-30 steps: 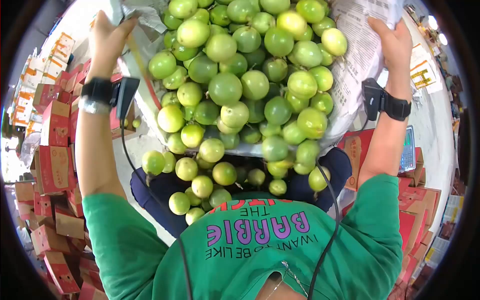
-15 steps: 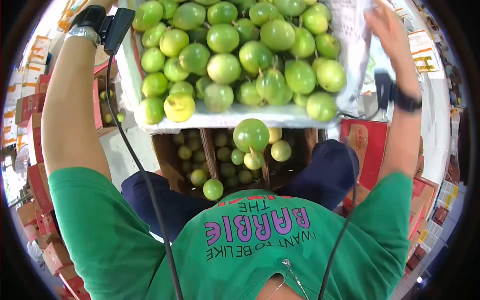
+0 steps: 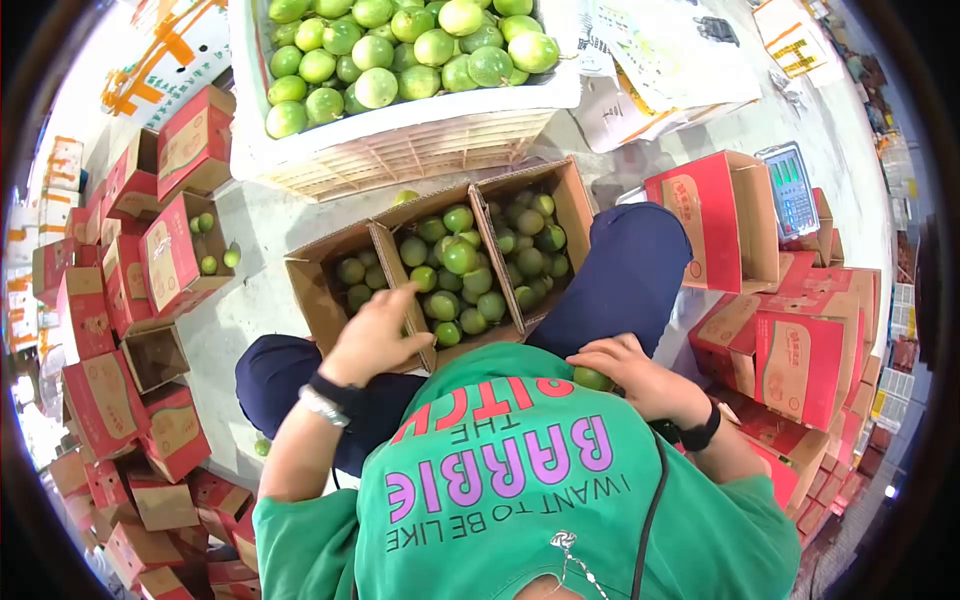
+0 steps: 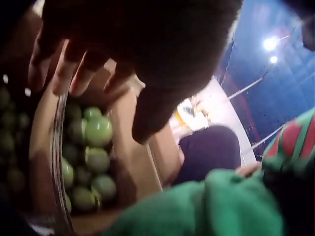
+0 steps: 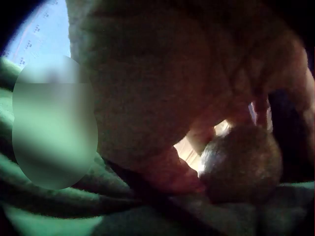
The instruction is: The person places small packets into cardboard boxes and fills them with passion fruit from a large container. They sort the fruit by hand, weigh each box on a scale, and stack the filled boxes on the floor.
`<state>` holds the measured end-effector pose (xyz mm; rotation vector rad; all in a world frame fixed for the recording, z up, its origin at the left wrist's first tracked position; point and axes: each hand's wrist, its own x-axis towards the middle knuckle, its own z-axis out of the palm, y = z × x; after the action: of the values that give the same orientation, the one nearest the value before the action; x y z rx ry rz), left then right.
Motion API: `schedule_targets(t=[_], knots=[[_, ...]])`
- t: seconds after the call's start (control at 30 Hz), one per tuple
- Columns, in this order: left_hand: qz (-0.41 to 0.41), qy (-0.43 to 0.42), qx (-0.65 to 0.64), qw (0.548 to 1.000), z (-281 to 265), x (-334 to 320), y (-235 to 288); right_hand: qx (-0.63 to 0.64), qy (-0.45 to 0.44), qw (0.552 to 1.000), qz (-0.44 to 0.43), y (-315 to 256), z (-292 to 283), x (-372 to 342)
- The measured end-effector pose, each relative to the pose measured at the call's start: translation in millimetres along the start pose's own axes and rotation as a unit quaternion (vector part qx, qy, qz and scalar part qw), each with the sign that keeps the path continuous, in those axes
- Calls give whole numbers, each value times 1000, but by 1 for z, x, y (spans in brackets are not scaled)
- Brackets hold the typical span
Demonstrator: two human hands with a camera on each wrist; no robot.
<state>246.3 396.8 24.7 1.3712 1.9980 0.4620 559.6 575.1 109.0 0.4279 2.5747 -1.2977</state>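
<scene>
My left hand (image 3: 370,338) reaches over the near left of a divided cardboard box (image 3: 310,290), its fingers spread and holding nothing. In the left wrist view those fingers hang above the box's wall, with green passion fruits (image 4: 98,132) inside. Down at the lap, against the green shirt, my right hand (image 3: 640,378) grips one passion fruit (image 3: 592,379). The right wrist view shows that fruit (image 5: 241,164) in shadow between thumb and fingers. More passion fruits (image 3: 460,255) lie in all three compartments.
Beyond the box stands a lined plastic crate (image 3: 400,150) heaped with passion fruits. Red cartons (image 3: 190,250) are stacked on the left, others (image 3: 700,215) on the right beside a scale (image 3: 790,190). The person's knees (image 3: 630,270) flank the box.
Both hands have let go of the crate's sides and come back towards the body. The crate now stands farther off, behind the box. Falling fruits have settled; the right hand has taken one.
</scene>
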Motion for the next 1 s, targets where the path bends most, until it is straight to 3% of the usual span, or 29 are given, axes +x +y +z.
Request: schedule_targets(t=[0.03, 0.1, 0.17, 0.27, 0.37, 0.43, 0.47, 0.5, 0.57, 0.6, 0.63, 0.7, 0.77, 0.8, 0.9, 0.97, 1.0], knots=[[-35, -49, 8, 998, 13, -2, 14, -4, 2, 1000, -4, 4, 4, 4], [-27, -5, 189, 982, 45, 0, 26, 135, -115, 984, -22, 7, 15, 18], [-21, 19, 249, 968, 55, 3, 35, 75, -125, 987, -60, 0, 5, 24], [-87, 22, 225, 970, 58, 7, 38, 7, 62, 992, -110, -14, -32, 46], [-30, 52, 253, 966, 74, 36, 26, -98, 234, 961, -113, -4, -53, 76], [-54, -30, 263, 963, 74, 68, 38, -122, 314, 937, -93, -3, -69, 89], [-104, -57, 193, 974, 75, 87, 39, -32, 335, 940, -53, -3, -71, 97], [-154, -88, 121, 977, 80, 103, 38, -28, 334, 941, -52, 0, -68, 107], [-171, -95, 116, 974, 109, 135, 20, 73, 205, 976, -11, 16, -54, 132], [-182, -86, 151, 968, 123, 142, 19, 50, 207, 977, -17, 26, -41, 144], [-136, -73, 188, 970, 130, 141, 15, 26, 207, 978, -24, 40, -24, 157], [-99, -38, 168, 980, 135, 130, 9, -79, 293, 950, -73, 77, 5, 176], [-68, -48, 174, 981, 118, 112, 27, 23, 284, 958, -19, 77, 8, 167], [-87, -59, 136, 985, 125, 110, 28, 93, 284, 954, -33, 84, 12, 161], [-105, -111, 35, 988, 145, 106, 17, 36, 312, 949, -23, 94, 10, 137], [-17, -56, 29, 998, 158, 118, -5, 84, 308, 948, 9, 65, -23, 106], [79, -40, 50, 995, 170, 131, -25, 98, 344, 934, -17, 54, -38, 92]])
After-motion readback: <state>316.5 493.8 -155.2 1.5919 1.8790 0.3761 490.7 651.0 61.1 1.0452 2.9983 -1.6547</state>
